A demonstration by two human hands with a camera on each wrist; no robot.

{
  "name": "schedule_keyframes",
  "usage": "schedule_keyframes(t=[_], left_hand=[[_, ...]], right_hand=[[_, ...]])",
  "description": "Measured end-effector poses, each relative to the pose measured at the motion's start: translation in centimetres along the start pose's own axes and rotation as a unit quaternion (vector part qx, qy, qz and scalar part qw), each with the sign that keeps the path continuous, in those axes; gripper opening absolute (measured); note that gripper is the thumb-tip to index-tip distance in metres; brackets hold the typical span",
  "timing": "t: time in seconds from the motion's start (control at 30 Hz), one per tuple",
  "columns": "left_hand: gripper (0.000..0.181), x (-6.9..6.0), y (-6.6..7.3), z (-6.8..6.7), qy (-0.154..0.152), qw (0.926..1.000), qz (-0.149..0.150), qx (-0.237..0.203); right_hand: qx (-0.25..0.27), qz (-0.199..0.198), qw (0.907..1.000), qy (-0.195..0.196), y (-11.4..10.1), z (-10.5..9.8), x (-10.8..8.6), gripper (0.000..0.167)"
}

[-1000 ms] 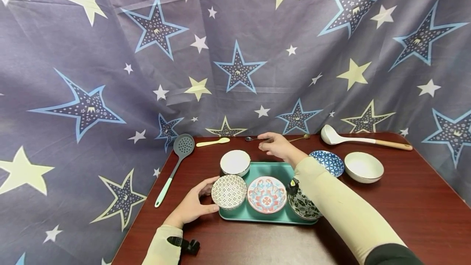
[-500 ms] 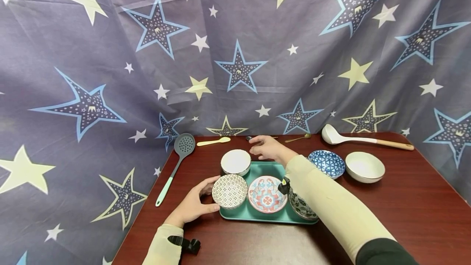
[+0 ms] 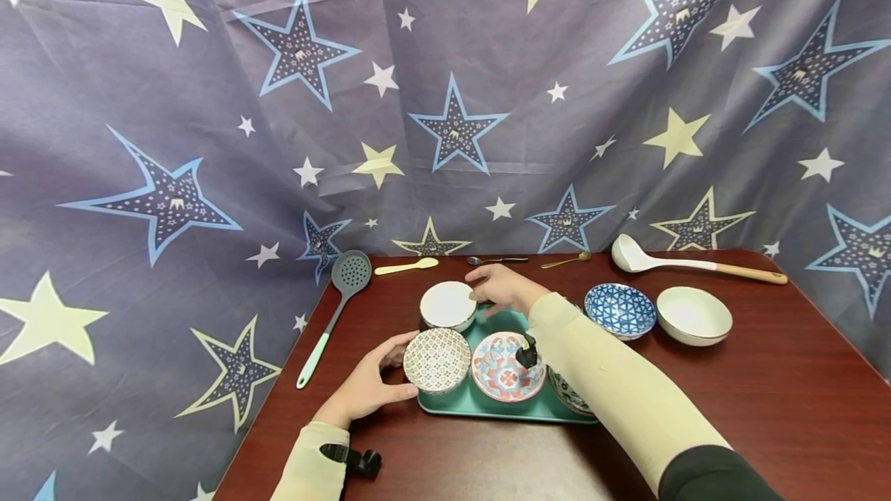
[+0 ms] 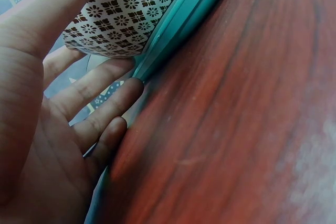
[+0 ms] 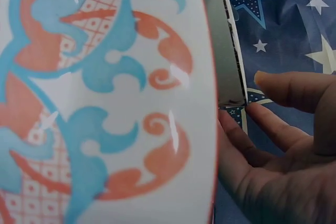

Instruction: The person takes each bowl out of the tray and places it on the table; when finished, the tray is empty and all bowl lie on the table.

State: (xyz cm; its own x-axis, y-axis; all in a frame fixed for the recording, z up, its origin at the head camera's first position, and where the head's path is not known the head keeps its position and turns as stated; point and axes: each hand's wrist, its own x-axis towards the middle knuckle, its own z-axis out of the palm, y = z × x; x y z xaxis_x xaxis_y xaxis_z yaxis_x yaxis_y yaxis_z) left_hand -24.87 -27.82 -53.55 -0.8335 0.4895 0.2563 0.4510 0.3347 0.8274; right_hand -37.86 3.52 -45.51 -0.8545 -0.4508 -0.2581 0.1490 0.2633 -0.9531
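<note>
In the head view, my left hand (image 3: 369,385) curves around the left side of a small bowl (image 3: 437,360) with a brown lattice pattern, thumb in front. Its fingers look loosely extended beside the bowl's flower-printed outer wall (image 4: 126,14) in the left wrist view. My right hand (image 3: 503,286) is at the right side of a white bowl (image 3: 447,305). The right wrist view shows its fingertips at that bowl's edge (image 5: 231,51) and the thumb apart from it. A red-and-blue patterned plate or bowl (image 3: 508,366) sits between the hands on the green tray (image 3: 480,407).
A dark leaf-patterned bowl (image 3: 567,393) is partly hidden by my right sleeve. Farther right stand a blue bowl (image 3: 619,310), a cream bowl (image 3: 693,315) and a ladle (image 3: 696,263). A slotted skimmer (image 3: 351,273) lies left; several small spoons (image 3: 407,266) line the back.
My right hand has moved left and toward me, from near the small spoons at the back to the white bowl's right side. My left hand has stayed at the lattice-patterned bowl.
</note>
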Motion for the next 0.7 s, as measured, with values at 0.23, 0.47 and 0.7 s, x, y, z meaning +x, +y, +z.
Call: schedule_keyframes(t=[0.23, 0.47, 0.7], left_hand=[[0.086, 0.02, -0.09, 0.04, 0.001, 1.0000, 0.003, 0.003], [0.085, -0.01, -0.17, 0.01, 0.002, 0.9998, 0.015, 0.012], [0.085, -0.03, -0.13, 0.09, 0.002, 0.9999, 0.016, 0.006]], right_hand=[[0.024, 0.007, 0.9997, -0.008, 0.46, 0.03, 0.14, 0.055], [0.044, 0.015, 0.9988, -0.016, 0.62, 0.25, 0.24, 0.055], [0.065, 0.019, 0.9976, -0.018, 0.69, 0.72, 0.35, 0.057]])
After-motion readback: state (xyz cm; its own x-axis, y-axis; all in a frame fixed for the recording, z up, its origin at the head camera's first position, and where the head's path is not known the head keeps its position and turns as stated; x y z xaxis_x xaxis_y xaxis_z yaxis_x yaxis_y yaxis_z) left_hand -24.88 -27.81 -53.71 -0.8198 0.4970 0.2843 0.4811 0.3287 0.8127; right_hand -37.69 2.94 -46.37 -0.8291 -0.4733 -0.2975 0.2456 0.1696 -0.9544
